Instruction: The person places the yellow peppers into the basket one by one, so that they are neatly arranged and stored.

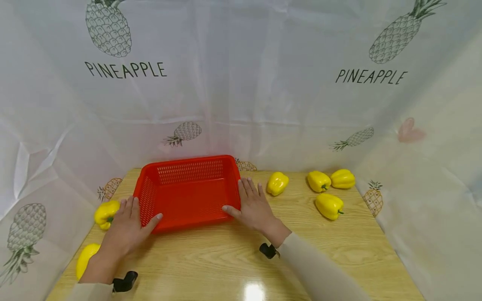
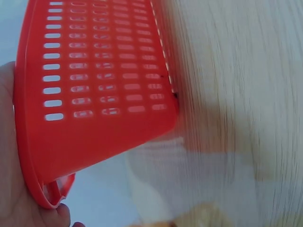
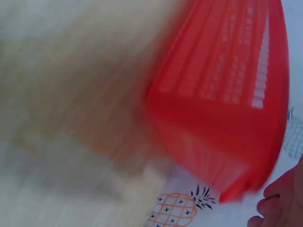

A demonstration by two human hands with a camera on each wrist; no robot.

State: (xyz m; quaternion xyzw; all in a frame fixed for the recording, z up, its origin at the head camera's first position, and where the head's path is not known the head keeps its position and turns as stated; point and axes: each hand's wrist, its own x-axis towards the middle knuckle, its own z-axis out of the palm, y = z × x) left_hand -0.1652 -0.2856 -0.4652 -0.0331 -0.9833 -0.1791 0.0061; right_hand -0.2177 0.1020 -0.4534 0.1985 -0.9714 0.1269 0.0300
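Observation:
A red plastic basket [image 1: 188, 205] with slotted walls is at the back left of the table, its inside bare. My left hand [image 1: 126, 230] grips its left end, fingers along the outside and thumb over the front rim. In the left wrist view, fingertips [image 2: 57, 216] show beside the rim's lug. At the right end, my right hand [image 1: 256, 209] holds the rim, thumb inward and fingers along the outer side. The basket [image 3: 222, 104] is blurred in the right wrist view. A yellow bell pepper [image 1: 106, 214] lies close beside my left fingers.
Another yellow bell pepper [image 1: 87, 260] is partly hidden by my left wrist. To the right, one pepper [image 1: 278, 184] lies near my right hand and a group of peppers [image 1: 329, 206] farther right. White pineapple-print sheeting [image 1: 241, 92] encloses the wooden table [image 1: 211, 263].

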